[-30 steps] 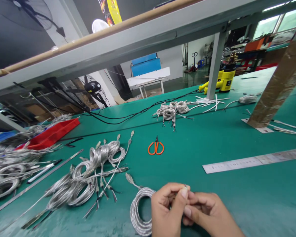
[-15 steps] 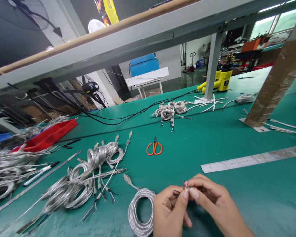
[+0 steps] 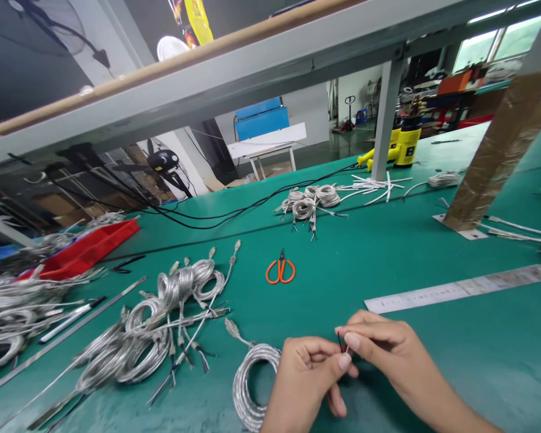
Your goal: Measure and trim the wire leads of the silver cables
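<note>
Low in the view, my left hand (image 3: pixel 310 376) and my right hand (image 3: pixel 385 346) meet at the fingertips. Both are closed in a pinch on thin cable wires (image 3: pixel 341 341); a dark strand and a pale strand show between them. Beside my left hand lies a coil of clear-jacketed silver USB cable (image 3: pixel 242 385), its plug (image 3: pixel 232 328) pointing away from me. My left hand covers part of this coil, so I cannot tell whether the pinched wires belong to it.
Orange-handled scissors (image 3: pixel 280 270) lie ahead, a steel ruler (image 3: pixel 455 290) to the right. Bundled silver cables (image 3: pixel 146 328) and a red tray (image 3: pixel 85 248) are left. Farther back are more coils (image 3: pixel 307 203), white tubes (image 3: pixel 378 185) and a taped shelf post (image 3: pixel 496 156).
My fingers have shifted around the wires: my left thumb sits a little lower, and my right fingertips are now higher on the strands. The whole view has moved slightly.
</note>
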The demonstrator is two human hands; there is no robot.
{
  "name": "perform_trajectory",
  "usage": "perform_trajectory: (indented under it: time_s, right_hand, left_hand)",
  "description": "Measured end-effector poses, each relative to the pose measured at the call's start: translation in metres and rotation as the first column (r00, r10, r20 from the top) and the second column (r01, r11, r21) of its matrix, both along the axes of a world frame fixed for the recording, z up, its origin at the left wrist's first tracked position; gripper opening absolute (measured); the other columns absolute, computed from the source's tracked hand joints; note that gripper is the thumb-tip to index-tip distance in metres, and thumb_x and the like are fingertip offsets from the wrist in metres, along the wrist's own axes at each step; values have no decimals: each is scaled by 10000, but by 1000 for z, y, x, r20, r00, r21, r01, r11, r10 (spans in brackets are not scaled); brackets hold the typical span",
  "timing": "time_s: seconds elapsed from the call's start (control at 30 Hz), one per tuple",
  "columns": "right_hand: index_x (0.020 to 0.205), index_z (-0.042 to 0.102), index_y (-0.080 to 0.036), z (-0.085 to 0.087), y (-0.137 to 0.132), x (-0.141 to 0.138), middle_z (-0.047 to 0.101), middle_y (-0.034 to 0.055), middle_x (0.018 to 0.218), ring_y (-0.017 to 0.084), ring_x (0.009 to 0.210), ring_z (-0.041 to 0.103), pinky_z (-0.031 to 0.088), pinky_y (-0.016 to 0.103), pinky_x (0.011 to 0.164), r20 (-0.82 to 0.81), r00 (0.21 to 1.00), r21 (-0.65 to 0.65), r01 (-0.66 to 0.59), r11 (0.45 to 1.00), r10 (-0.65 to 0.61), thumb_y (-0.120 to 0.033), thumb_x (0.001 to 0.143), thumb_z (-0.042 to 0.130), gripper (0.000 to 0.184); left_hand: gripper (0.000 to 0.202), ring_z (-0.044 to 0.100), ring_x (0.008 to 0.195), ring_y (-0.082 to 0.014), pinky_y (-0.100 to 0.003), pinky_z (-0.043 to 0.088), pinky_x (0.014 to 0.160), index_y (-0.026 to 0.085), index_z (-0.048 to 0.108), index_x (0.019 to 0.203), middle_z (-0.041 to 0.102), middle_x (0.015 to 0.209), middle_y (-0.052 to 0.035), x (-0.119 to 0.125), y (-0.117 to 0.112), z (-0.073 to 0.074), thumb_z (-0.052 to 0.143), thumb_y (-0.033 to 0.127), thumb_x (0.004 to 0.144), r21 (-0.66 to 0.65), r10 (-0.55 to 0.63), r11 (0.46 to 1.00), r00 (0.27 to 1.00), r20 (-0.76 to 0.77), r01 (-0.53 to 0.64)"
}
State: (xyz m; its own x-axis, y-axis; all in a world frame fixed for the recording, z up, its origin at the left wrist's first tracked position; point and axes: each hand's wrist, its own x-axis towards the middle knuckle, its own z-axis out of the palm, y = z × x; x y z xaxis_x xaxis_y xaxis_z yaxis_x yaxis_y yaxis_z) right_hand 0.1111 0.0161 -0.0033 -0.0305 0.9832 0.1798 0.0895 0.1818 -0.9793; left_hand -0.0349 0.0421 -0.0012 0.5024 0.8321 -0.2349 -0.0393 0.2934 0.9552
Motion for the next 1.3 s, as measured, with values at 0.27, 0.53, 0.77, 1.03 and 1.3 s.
perform_trajectory:
  time_s: [0.27,0.53,0.77,1.03,1.3]
  right_hand:
    - [746,720,-211,-8,0,-1,608,29,654,147,619,553,437,252,574,-50,997,16,53,998,-52,-305,744,622,136]
    - [925,592,-191,-28,-2,-20,564,-1,729,104,603,512,430,223,570,-353,931,-133,-147,980,92,-330,706,664,269]
    - [756,685,-147,-24,-5,-31,636,33,663,93,544,524,425,202,539,-411,871,-136,-351,926,270,-410,722,624,272]
    - [582,585,-144,-32,-8,-33,562,-5,536,92,491,530,429,190,501,-442,873,-159,-300,941,204,-424,682,652,304]
    - [608,540,-143,-31,-13,-36,444,-38,548,79,512,477,405,179,521,-454,864,-168,-324,931,219,-392,692,653,286]
  left_hand:
    - [270,401,255,-35,-110,228,250,94,617,578,574,473,-23,5,-9,-2,582,316,727,165,82,985,973,-216,-47]
    - [158,463,505,-57,-141,347,407,131,690,570,522,748,-28,-6,2,8,692,269,648,325,266,914,964,-25,-243]
    - [182,322,380,-6,-159,161,351,103,692,585,533,604,-21,-15,6,16,705,275,642,-48,29,998,999,43,-27]
    - [209,274,298,7,-142,190,324,114,717,646,598,483,-21,-8,-2,23,728,319,612,-93,125,989,987,99,-116]
    - [207,467,374,-59,-126,319,357,121,709,649,638,487,-46,0,-13,25,715,327,626,85,326,938,938,118,-336]
